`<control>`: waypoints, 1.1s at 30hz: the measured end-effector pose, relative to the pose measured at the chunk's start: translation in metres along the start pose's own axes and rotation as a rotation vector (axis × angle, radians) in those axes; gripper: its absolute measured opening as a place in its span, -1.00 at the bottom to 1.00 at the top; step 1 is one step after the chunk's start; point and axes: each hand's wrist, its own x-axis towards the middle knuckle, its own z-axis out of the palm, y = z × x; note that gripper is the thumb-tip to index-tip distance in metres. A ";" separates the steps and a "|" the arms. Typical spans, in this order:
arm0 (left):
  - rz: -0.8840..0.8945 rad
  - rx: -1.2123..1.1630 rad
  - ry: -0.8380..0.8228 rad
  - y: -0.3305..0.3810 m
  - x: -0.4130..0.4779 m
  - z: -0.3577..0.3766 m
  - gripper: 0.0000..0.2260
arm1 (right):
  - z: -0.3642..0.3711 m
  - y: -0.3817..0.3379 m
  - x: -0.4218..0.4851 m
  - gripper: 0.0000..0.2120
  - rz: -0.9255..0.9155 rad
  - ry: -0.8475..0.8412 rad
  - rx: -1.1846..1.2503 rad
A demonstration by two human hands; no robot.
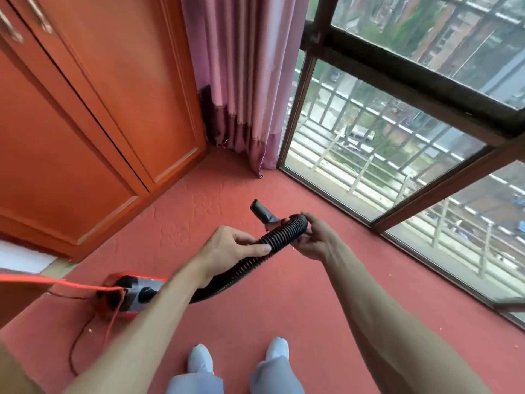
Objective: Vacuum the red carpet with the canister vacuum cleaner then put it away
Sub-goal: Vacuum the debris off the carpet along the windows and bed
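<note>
**Nothing readable in this one**

We went over it and can't find any lettering, brand, number or sign that we can actually read. The canister vacuum cleaner point(139, 291) is blurred, so we can't tell whether its body carries a label. The black hose point(287, 228) shows only plain ribs.

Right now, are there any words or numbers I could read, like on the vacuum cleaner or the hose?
No text can be read anywhere.
On the vacuum cleaner: blurred, no label legible.
On the hose and nozzle: plain black, no writing shows.
Through the window: too blurred to make out any sign.
</note>
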 end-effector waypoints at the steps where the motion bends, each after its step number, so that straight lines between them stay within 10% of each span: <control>1: 0.008 -0.007 0.007 0.007 -0.004 0.003 -0.79 | 0.005 -0.005 -0.008 -0.74 -0.010 0.003 -0.008; 13: -0.001 -0.350 0.066 0.024 0.012 0.060 -0.74 | 0.005 -0.065 -0.034 -0.41 -0.094 0.082 -0.249; 19: -0.132 -0.280 0.036 -0.010 0.038 0.083 -0.64 | -0.028 -0.053 0.004 -0.77 -0.108 0.315 -0.413; 33: -0.453 0.125 -0.196 -0.092 0.083 0.080 -0.49 | -0.126 0.031 0.100 -0.87 0.126 0.412 -0.386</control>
